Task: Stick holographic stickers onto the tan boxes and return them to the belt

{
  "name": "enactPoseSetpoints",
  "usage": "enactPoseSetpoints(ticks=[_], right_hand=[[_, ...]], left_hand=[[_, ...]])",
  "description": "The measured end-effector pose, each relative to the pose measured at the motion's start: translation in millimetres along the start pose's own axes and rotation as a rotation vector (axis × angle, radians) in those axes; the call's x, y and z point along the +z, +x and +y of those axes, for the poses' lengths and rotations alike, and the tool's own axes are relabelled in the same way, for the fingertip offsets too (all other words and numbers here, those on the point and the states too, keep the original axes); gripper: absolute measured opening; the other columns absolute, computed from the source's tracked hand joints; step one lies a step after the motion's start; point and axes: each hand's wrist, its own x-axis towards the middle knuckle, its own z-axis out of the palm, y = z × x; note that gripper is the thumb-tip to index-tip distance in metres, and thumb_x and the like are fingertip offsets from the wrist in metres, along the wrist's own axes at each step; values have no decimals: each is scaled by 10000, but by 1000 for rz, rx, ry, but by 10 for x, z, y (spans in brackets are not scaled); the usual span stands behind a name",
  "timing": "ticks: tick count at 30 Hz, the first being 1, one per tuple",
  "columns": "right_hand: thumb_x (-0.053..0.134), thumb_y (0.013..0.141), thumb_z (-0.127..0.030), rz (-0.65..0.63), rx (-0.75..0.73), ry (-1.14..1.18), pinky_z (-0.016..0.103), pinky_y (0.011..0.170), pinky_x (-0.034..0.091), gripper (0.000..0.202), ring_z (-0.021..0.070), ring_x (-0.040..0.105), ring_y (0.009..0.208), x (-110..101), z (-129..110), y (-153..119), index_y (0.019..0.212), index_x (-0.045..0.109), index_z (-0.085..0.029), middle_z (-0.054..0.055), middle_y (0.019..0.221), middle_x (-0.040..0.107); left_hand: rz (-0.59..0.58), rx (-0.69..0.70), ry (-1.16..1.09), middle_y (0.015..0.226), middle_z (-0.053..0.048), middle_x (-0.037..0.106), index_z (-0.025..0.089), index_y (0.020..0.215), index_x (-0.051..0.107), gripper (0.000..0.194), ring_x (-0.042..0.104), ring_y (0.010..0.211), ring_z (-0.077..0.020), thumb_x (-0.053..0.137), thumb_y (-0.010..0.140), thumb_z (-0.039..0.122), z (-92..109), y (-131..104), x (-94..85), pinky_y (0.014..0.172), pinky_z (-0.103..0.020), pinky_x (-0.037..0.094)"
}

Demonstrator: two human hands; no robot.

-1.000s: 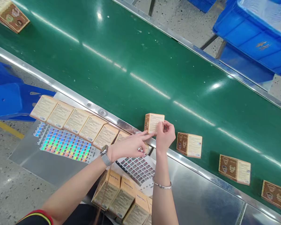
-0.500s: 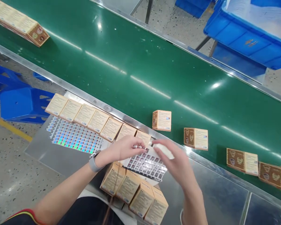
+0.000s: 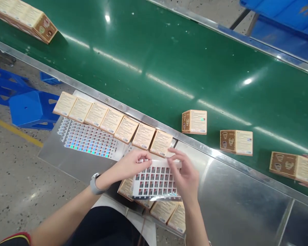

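A sheet of small stickers (image 3: pixel 154 181) is pinched at its top left edge by my left hand (image 3: pixel 136 164), which wears a grey watch. My right hand (image 3: pixel 186 171) is over the sheet's right side, thumb and index finger close together near its top edge; whatever lies between those fingertips is too small to make out. Just beyond the hands, a slanting row of several cream boxes (image 3: pixel 161 142) lies along the metal table. More boxes (image 3: pixel 163 210) sit under and below the sheet, partly hidden by it.
Other sticker sheets (image 3: pixel 89 140) lie left on the metal table (image 3: pixel 228 205). Across the green conveyor belt (image 3: pixel 143 51) are spaced boxes (image 3: pixel 195 122) and a long box row (image 3: pixel 23 18) at far left. Another person's hand touches a box (image 3: pixel 292 167) at right. A blue stool (image 3: pixel 27 109) stands left.
The sheet has turned flatter and more level in my left hand. My right hand has moved left, its fingers closing together. Boxes on the belt appear farther right, and another person's hand has come in.
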Motion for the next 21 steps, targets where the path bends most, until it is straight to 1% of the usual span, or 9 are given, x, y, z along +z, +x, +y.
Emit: enactPoseSetpoints(ticks=[2,3,4,6,8,10,14,16,21], right_hand=[[626,867,-394,182,323,222,437,913,506,182,254,642,1099,99,111,64,842,644,-215,87,1203,688],[640,843,-435,253,427,327,437,929,494,227,254,633,1112,156,173,107,864,652,-209,92,1227,676],[665,806,-466,300,492,420,434,948,482,273,252,626,1120,215,234,150,878,659,-203,96,1229,674],[721,721,-498,335,552,547,422,971,465,342,249,620,1122,332,338,218,861,665,-191,101,1204,681],[755,666,-500,356,575,580,410,972,461,360,253,614,1129,429,400,241,808,656,-185,102,1197,680],[757,661,-495,382,570,559,393,950,471,352,254,610,1130,495,418,229,782,647,-182,104,1207,671],[730,696,-485,418,518,476,349,875,501,332,232,628,1067,546,405,194,774,632,-178,112,1193,668],[710,723,-483,416,488,418,342,843,513,322,218,640,1024,550,406,194,786,622,-180,113,1175,672],[673,769,-490,401,419,250,364,865,510,321,206,648,967,560,397,191,816,605,-180,121,1147,668]], left_hand=[[-53,16,13,819,-21,696,178,723,612,166,597,705,-150,537,835,275,-54,-21,-63,572,-241,385],[-98,41,15,965,-42,725,179,710,605,144,632,796,-171,548,822,249,-79,-25,-95,587,-242,397],[-152,70,15,1135,-55,709,180,696,597,131,651,888,-192,554,812,225,-101,-24,-123,596,-243,404],[-256,123,20,1413,-46,564,183,682,589,126,646,1050,-228,549,801,183,-140,-7,-168,603,-244,413],[-307,163,56,1524,-20,436,187,678,598,129,613,1159,-248,542,789,155,-171,22,-193,611,-246,418],[-312,192,105,1550,-1,391,190,688,613,128,588,1209,-249,543,784,143,-200,52,-204,621,-242,420],[-311,216,165,1546,-21,398,172,711,631,123,689,970,-194,544,796,152,-257,86,-211,555,-237,383],[-309,228,174,1540,-32,407,166,706,634,123,698,867,-172,550,796,158,-278,90,-211,536,-238,372],[-310,233,162,1538,-22,411,175,694,624,125,691,959,-198,551,790,147,-287,101,-200,552,-231,386]])
